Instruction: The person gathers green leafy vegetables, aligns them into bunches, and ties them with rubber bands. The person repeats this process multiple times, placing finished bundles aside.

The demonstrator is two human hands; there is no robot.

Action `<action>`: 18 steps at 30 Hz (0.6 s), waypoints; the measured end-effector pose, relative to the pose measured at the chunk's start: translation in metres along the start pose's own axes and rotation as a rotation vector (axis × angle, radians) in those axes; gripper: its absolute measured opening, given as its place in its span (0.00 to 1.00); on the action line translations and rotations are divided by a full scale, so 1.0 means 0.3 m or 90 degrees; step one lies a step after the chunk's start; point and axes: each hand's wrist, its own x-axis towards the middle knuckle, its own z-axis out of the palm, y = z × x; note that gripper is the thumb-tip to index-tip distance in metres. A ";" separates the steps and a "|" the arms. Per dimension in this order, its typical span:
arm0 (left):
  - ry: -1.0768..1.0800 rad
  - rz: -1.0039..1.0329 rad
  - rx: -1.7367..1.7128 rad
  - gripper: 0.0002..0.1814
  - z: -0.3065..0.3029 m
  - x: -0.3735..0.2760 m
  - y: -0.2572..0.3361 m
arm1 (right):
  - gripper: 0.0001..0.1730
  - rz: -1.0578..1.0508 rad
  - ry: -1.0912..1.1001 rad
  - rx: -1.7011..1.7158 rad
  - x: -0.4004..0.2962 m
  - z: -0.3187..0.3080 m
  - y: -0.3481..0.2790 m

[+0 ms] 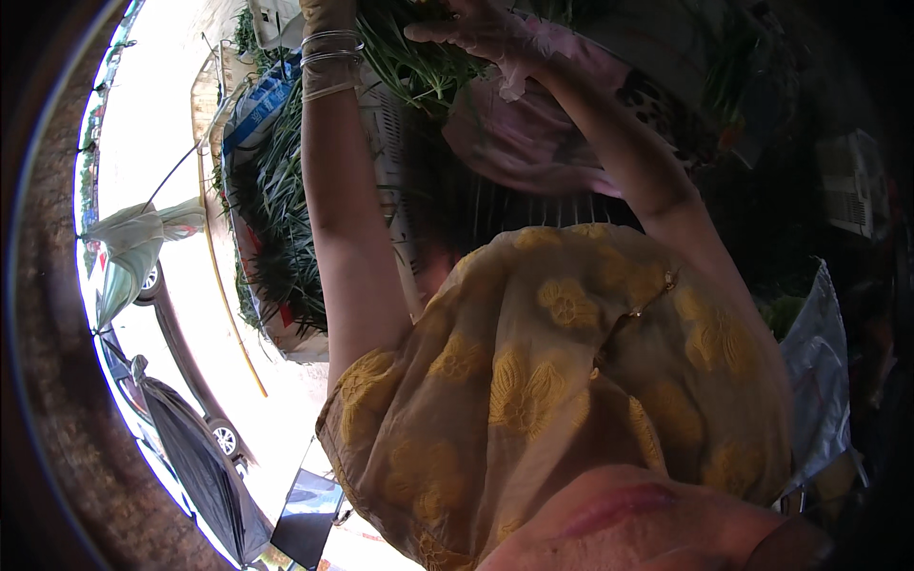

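My left hand reaches up to the top edge, which cuts off its fingers. It wears a thin, pale glove, with silver bangles around the wrist. Whether it holds anything is hidden. Long-leaved green vegetables lie between the two hands. Over them is my right hand, in a see-through plastic glove, thumb apart from the fingers and nothing visible in its grasp; the upper edge crops part of it. Below the right wrist spreads pink cloth with a leopard-print part.
Left of my left arm stands a sack filled with long green leaves. A white slatted plastic crate is beside that arm. Knotted plastic bags hang far left, near car wheels. Clear plastic and another crate are at right.
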 end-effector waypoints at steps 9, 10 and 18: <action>0.151 -0.058 -0.110 0.29 -0.262 0.359 -0.170 | 0.05 0.466 -0.213 -0.017 -0.352 -0.146 -0.180; 0.118 -0.089 -0.202 0.28 -0.188 0.315 -0.097 | 0.06 0.431 -0.161 -0.089 -0.359 -0.187 -0.199; 0.049 -0.095 -0.144 0.20 -0.099 0.406 -0.013 | 0.27 0.009 -0.136 -0.314 0.009 -0.022 -0.090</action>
